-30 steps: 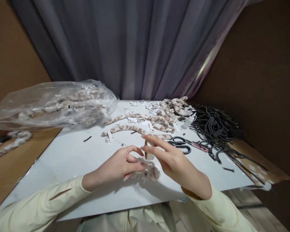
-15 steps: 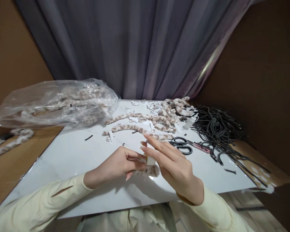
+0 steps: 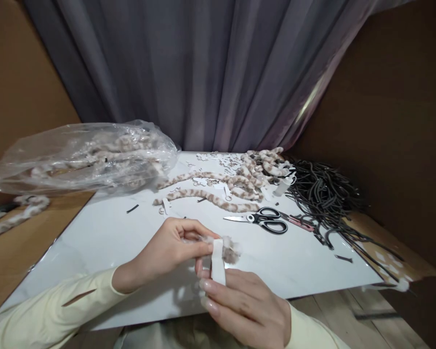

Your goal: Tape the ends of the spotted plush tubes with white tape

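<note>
My left hand (image 3: 170, 247) pinches a fluffy brown-and-white plush piece (image 3: 232, 249) between thumb and fingers, above the front of the table. A flat white strip (image 3: 218, 264) runs down across the plush piece, its upper end by my left fingertips. My right hand (image 3: 252, 300) is lower and to the right, its fingers closed around the strip's lower end; the thumb side of the grip is partly hidden. Beyond the hands lie scissors (image 3: 272, 227) with black and grey handles, blades pointing left. A long spotted plush tube (image 3: 210, 197) lies behind them.
A clear plastic bag (image 3: 76, 155) of plush tubes lies at the left. Black cords (image 3: 323, 189) are heaped at the right, near a pink-handled tool (image 3: 301, 222). More plush tubes (image 3: 265, 162) and small metal rings (image 3: 214, 182) lie at the back, before a grey curtain (image 3: 189, 72).
My right hand has moved down and toward me, from above the plush piece to below it. The white strip now hangs lower. The scissor blades, hidden before, are in sight.
</note>
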Demonstrator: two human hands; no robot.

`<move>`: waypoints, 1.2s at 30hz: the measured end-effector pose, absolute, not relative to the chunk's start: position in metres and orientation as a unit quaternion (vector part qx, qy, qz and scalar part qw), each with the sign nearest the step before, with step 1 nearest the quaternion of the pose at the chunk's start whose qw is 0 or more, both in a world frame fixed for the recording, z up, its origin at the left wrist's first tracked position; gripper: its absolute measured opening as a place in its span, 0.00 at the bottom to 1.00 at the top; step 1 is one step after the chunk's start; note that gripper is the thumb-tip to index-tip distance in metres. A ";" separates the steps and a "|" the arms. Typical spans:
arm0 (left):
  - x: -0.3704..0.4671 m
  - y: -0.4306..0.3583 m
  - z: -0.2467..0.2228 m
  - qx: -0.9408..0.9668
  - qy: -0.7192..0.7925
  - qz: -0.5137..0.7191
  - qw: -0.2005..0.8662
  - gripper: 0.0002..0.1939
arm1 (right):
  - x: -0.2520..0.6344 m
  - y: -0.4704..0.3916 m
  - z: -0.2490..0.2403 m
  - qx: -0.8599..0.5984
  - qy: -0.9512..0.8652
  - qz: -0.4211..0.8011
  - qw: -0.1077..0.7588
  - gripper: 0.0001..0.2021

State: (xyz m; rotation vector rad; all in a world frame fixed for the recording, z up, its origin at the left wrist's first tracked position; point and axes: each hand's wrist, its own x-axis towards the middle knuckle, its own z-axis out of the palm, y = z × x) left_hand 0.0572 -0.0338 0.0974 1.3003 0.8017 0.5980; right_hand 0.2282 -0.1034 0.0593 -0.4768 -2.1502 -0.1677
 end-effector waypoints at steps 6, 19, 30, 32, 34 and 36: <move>0.054 -0.027 0.097 0.543 0.356 0.200 0.734 0.08 | 0.238 -0.104 0.059 -0.232 -0.866 0.049 0.440 0.17; 0.052 -0.028 0.104 0.480 0.389 0.147 0.773 0.12 | 0.248 -0.100 0.068 -0.189 -0.871 0.089 0.444 0.15; 0.053 -0.036 0.111 0.438 0.420 0.173 0.776 0.09 | 0.253 -0.095 0.079 -0.182 -0.909 0.050 0.373 0.14; 0.053 -0.036 0.112 0.440 0.415 0.189 0.773 0.09 | 0.252 -0.095 0.081 -0.195 -0.908 0.041 0.369 0.14; 0.053 -0.035 0.111 0.459 0.401 0.205 0.766 0.10 | 0.251 -0.094 0.082 -0.204 -0.908 0.044 0.363 0.13; 0.054 -0.035 0.109 0.496 0.391 0.194 0.751 0.13 | 0.249 -0.094 0.081 -0.198 -0.911 0.053 0.357 0.14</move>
